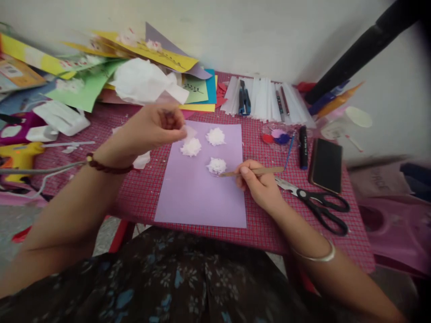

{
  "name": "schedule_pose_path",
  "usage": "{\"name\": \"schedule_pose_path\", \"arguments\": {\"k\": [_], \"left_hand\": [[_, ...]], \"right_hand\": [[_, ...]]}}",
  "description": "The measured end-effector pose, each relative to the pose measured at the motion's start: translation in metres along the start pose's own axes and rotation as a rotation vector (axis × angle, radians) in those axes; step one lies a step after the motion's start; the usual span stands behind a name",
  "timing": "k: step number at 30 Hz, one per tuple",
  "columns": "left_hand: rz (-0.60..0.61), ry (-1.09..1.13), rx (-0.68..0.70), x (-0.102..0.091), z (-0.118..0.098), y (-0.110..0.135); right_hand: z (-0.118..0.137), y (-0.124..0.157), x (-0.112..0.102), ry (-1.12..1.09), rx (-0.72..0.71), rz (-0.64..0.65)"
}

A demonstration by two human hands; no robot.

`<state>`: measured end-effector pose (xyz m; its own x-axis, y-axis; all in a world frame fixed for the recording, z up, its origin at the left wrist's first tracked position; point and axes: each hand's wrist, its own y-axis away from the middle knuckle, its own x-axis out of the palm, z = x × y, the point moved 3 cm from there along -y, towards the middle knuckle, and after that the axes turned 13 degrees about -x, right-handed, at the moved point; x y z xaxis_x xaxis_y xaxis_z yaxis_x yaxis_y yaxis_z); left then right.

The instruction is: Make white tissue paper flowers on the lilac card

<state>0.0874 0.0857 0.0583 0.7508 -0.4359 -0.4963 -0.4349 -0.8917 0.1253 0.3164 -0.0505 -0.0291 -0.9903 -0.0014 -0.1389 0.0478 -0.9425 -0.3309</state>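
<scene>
My left hand is raised over the upper left of a purple paper sheet, finger and thumb pinching a thin white tissue piece. In my right hand is a slim wooden stick, held like a pen. Its tip points left, at the edge of a white crumpled tissue flower; whether it touches is not clear. A second tissue flower sits at the top of the sheet. Just below my left hand lies a third tissue flower.
Black-handled scissors, a phone and a black marker lie on the right. Behind the sheet are white glue sticks, a utility knife and crumpled tissue. At far left is a yellow glue gun with cables.
</scene>
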Motion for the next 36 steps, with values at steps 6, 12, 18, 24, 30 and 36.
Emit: {"name": "schedule_pose_path", "arguments": {"k": [6,12,18,24,30,36], "left_hand": [[0.156,-0.072,-0.038,0.044,0.004,-0.017],[0.398,-0.148,0.030,0.060,0.019,-0.013],[0.520,-0.308,0.104,0.073,0.018,-0.001],[0.429,-0.234,0.057,0.088,0.019,0.002],[0.264,-0.270,0.061,0.098,0.028,-0.007],[0.258,-0.279,0.078,0.101,0.032,-0.009]], "right_hand": [[-0.006,-0.001,0.001,0.003,0.012,0.015],[-0.009,-0.004,0.000,0.006,-0.006,-0.023],[-0.010,-0.005,0.001,-0.001,0.036,-0.083],[-0.013,-0.006,0.000,-0.036,0.047,-0.115],[-0.012,-0.005,-0.004,-0.046,0.037,-0.192],[0.000,0.000,-0.005,-0.010,-0.049,-0.228]]}}
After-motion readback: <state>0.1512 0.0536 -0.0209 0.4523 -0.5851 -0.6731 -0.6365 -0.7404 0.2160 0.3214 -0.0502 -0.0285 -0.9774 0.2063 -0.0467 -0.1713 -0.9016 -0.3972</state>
